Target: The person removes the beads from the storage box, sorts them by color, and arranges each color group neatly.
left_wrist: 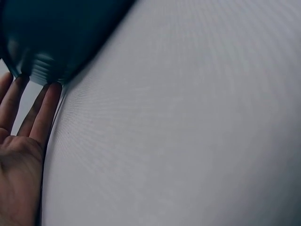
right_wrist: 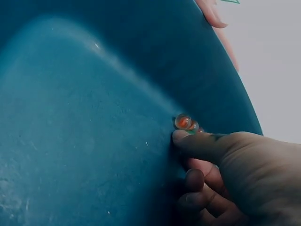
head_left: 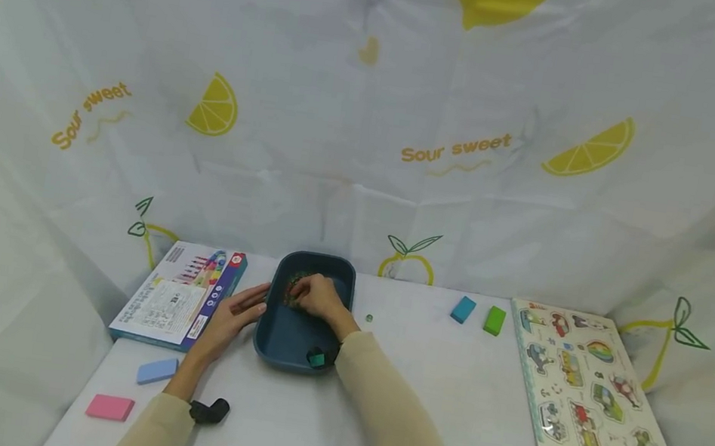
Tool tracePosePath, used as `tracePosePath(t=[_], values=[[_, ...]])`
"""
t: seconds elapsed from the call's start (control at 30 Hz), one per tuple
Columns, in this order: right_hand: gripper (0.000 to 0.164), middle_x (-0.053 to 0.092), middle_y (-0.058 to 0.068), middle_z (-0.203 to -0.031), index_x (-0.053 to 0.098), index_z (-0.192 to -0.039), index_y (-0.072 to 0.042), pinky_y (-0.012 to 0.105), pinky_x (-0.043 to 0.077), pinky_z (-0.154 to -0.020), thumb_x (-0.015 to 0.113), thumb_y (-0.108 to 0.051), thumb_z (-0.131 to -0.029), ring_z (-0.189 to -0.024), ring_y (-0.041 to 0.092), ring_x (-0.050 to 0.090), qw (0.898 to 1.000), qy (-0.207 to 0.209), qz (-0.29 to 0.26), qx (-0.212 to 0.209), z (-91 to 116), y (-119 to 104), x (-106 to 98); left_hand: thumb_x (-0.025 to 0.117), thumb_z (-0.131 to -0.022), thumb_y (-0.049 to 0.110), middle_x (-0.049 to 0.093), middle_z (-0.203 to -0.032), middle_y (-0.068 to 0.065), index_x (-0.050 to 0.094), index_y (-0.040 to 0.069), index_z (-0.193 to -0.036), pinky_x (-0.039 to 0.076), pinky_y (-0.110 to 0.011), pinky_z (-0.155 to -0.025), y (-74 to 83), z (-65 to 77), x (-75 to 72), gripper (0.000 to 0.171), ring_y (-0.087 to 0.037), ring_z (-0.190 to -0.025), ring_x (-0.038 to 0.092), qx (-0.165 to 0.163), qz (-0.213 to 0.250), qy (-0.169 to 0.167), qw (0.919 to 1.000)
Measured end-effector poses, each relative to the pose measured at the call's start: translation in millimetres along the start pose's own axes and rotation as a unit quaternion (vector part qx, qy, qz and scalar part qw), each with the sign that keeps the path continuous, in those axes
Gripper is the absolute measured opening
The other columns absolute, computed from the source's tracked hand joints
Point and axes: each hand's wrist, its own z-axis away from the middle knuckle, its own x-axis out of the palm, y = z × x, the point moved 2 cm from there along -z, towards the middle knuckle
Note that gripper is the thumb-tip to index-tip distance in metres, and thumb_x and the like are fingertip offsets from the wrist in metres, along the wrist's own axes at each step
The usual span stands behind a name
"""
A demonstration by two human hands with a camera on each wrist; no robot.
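Observation:
A dark blue rectangular tub stands on the table. Small glass marbles lie in a cluster at its left inner side, one with an orange swirl. My right hand reaches into the tub with bent fingers among the marbles. In the right wrist view, its thumb lies right by the orange-swirled marble; whether a marble is between thumb and fingers is hidden. My left hand touches the tub's left outer wall, its fingers extended. One greenish marble lies on the table right of the tub.
A boxed game lies left of the tub, with a light blue block and a pink block nearer. On the right are a blue block, a green block and a picture puzzle board. A lemon-printed curtain hangs behind.

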Motion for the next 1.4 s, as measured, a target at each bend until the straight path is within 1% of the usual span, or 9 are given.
tracePosePath(t=[0.2,0.3,0.53,0.73,0.83,0.97,1.13,1.23,1.4], values=[[0.010,0.081,0.008,-0.092,0.082,-0.100,-0.007,0.022,0.054,-0.072,0.077,-0.009,-0.091,-0.077,0.010,0.065,1.000,0.000,0.011,-0.009,-0.5,2.1,-6.6,0.062,-0.108,0.022,0.049,-0.164,-0.017,0.048,0.012,-0.159,0.055,-0.016,-0.103,-1.2,-0.7,0.8,0.054,0.009,-0.130,0.060,-0.002,-0.003,-0.001,1.0000],[0.014,0.081,0.006,-0.095,0.082,-0.104,-0.010,0.023,0.055,-0.074,0.078,-0.018,-0.094,-0.080,0.008,0.066,1.000,0.003,-0.003,-0.020,3.1,-0.6,-17.3,0.061,-0.108,0.023,0.049,-0.164,-0.017,0.048,0.011,-0.159,0.055,-0.016,-0.103,-2.3,0.1,0.4,0.054,0.010,-0.129,0.060,-0.002,-0.006,0.000,1.0000],[0.019,0.076,0.010,-0.095,0.078,-0.112,-0.010,0.025,0.051,-0.055,0.076,-0.024,-0.099,-0.063,0.015,0.061,0.994,-0.007,-0.103,-0.044,23.2,-4.1,-57.7,0.063,-0.108,0.023,0.052,-0.162,-0.017,0.051,0.012,-0.157,0.056,-0.016,-0.101,-5.0,2.8,-2.2,0.052,0.010,-0.127,0.062,-0.006,-0.015,0.018,0.9997],[0.020,0.074,0.013,-0.098,0.076,-0.114,-0.011,0.026,0.050,-0.056,0.073,-0.026,-0.101,-0.073,0.037,0.065,0.990,0.026,-0.126,-0.057,52.9,22.8,-95.4,0.064,-0.107,0.023,0.052,-0.162,-0.016,0.051,0.014,-0.157,0.055,-0.016,-0.102,-6.8,0.4,-1.2,0.053,0.009,-0.128,0.061,-0.005,-0.014,0.019,0.9997],[0.020,0.073,0.010,-0.098,0.076,-0.114,-0.012,0.026,0.050,-0.057,0.074,-0.027,-0.100,-0.075,0.033,0.065,0.992,0.042,-0.109,-0.048,71.4,46.3,-105.7,0.065,-0.106,0.023,0.054,-0.161,-0.016,0.052,0.014,-0.156,0.056,-0.017,-0.101,-6.6,0.4,-0.9,0.052,0.009,-0.127,0.062,-0.007,-0.015,0.023,0.9996],[0.018,0.072,0.007,-0.094,0.077,-0.110,-0.010,0.025,0.049,-0.058,0.075,-0.023,-0.098,-0.073,0.016,0.061,0.995,0.057,-0.074,-0.024,93.4,83.3,-107.7,0.066,-0.106,0.024,0.054,-0.160,-0.016,0.053,0.013,-0.156,0.057,-0.017,-0.101,-6.6,0.4,0.1,0.053,0.008,-0.126,0.063,-0.011,-0.014,0.026,0.9995],[0.009,0.072,0.000,-0.087,0.079,-0.106,-0.011,0.021,0.048,-0.063,0.074,-0.013,-0.098,-0.072,0.007,0.056,0.998,0.056,-0.030,0.007,107.5,122.7,-97.7,0.066,-0.106,0.025,0.054,-0.161,-0.015,0.053,0.013,-0.156,0.056,-0.017,-0.101,-4.8,0.9,0.5,0.053,0.010,-0.126,0.062,-0.012,-0.019,0.029,0.9993],[0.009,0.072,-0.001,-0.086,0.080,-0.105,-0.011,0.020,0.048,-0.065,0.074,-0.010,-0.097,-0.071,0.006,0.057,0.998,0.062,-0.017,0.000,108.5,130.4,-92.5,0.066,-0.106,0.025,0.054,-0.161,-0.014,0.053,0.013,-0.156,0.056,-0.016,-0.101,-2.8,1.6,-0.1,0.053,0.010,-0.126,0.062,-0.013,-0.021,0.032,0.9992],[0.009,0.070,0.000,-0.083,0.080,-0.104,-0.008,0.020,0.047,-0.064,0.076,-0.010,-0.096,-0.069,0.008,0.056,0.997,0.069,-0.020,-0.020,108.3,127.1,-88.3,0.065,-0.107,0.026,0.053,-0.162,-0.013,0.052,0.014,-0.157,0.055,-0.015,-0.102,-1.5,2.3,0.1,0.053,0.012,-0.126,0.061,-0.016,-0.026,0.027,0.9992]])
